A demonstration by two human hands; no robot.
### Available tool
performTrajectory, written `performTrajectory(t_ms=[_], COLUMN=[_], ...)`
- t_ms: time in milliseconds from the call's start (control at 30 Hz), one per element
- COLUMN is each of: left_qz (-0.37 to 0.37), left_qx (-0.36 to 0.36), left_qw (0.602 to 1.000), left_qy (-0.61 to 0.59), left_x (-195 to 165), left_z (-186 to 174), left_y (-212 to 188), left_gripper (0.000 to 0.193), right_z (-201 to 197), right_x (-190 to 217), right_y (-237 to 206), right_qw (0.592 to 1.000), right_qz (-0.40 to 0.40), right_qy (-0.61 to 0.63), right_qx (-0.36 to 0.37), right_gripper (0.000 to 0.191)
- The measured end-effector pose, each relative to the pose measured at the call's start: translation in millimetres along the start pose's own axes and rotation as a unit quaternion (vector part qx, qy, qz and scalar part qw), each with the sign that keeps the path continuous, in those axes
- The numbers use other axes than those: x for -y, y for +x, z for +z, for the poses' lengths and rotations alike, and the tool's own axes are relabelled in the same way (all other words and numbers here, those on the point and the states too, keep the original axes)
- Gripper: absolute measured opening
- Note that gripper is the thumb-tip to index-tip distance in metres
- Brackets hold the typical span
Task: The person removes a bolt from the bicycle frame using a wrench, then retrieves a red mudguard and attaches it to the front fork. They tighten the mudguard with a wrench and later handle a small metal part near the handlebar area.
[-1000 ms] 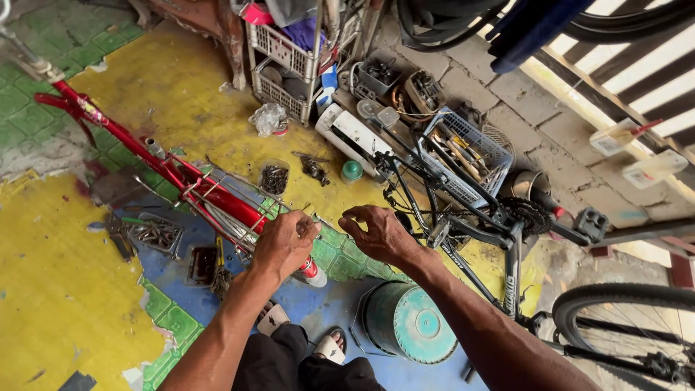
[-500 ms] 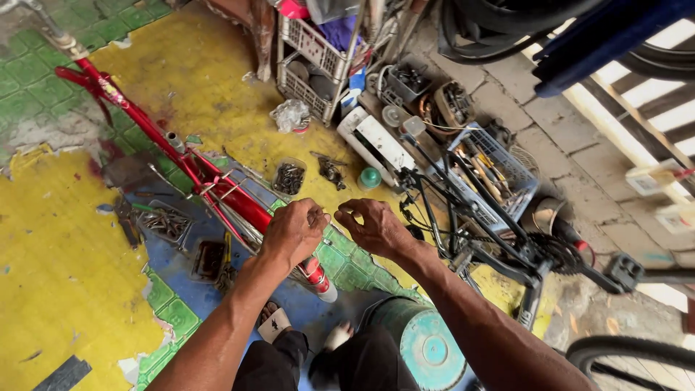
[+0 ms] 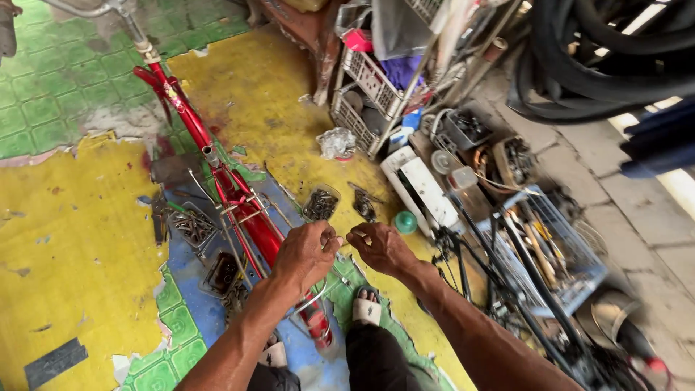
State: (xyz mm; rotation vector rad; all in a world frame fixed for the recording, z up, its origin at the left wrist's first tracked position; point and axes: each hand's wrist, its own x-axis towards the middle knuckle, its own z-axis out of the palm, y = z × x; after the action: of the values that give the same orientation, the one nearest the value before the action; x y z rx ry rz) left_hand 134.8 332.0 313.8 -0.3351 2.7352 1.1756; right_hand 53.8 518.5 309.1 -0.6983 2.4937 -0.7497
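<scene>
While the person crouches over the floor, both hands meet just above the red painted metal bicycle frame (image 3: 217,170), which lies flat and runs diagonally from the upper left down toward their feet. The left hand (image 3: 304,255) is curled, its fingers (image 3: 327,241) pinched together on something small and thin that I cannot make out. The right hand (image 3: 382,247) sits just beside it, fingertips nearly touching the left's, its fingers likewise closed on a tiny part too small to tell.

Just right of the frame's middle sits a small clear plastic tub of dark screws (image 3: 319,204), and beyond it a round green cap (image 3: 405,221). Left of the frame rests a shallow tray of rusty bolts (image 3: 192,226), gritty and dull. Further right of the frame stands a white plastic crate (image 3: 365,98), and lower down a blue wire basket of tools (image 3: 557,253), with a black bicycle frame (image 3: 499,289) leaning across it.

Under the frame, the floor covering (image 3: 72,239) is worn: glossy yellow sheet with torn, ragged edges, green embossed tile pattern showing through, and a blue patch beneath the hands. Left of the frame the yellow surface lies open and roomy; right of it, the clutter crowds close, leaving only a narrow strip.
</scene>
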Motion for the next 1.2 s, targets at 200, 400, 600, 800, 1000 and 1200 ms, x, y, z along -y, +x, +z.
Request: performTrajectory(t_ms=[200, 400, 600, 800, 1000, 1200], left_qz=[-0.047, 0.004, -0.019, -0.061, -0.054, -0.080], left_qx=[0.021, -0.016, 0.063, 0.166, 0.227, 0.276], left_qw=[0.999, 0.995, 0.987, 0.969, 0.945, 0.925], left_qy=[-0.003, 0.095, 0.149, 0.170, 0.230, 0.249], left_x=[-12, 6, 20, 18, 17, 19], left_z=[8, 25, 35, 38, 31, 20], left_y=[33, 69, 90, 101, 122, 135], left_gripper=[0.027, 0.029, 0.033, 0.025, 0.027, 0.037], right_z=[24, 55, 92, 124, 152, 175], right_x=[-34, -70, -109, -144, -169, -193], right_y=[51, 92, 130, 165, 196, 222], right_qw=[1.000, 0.999, 0.995, 0.998, 0.997, 0.996], right_qz=[-0.028, -0.040, -0.087, -0.035, -0.002, -0.021], right_qy=[-0.002, 0.019, 0.040, 0.007, -0.003, -0.042], right_qx=[0.011, 0.018, 0.005, 0.057, 0.080, 0.076], right_gripper=[0.040, 0.031, 0.027, 0.034, 0.036, 0.035])
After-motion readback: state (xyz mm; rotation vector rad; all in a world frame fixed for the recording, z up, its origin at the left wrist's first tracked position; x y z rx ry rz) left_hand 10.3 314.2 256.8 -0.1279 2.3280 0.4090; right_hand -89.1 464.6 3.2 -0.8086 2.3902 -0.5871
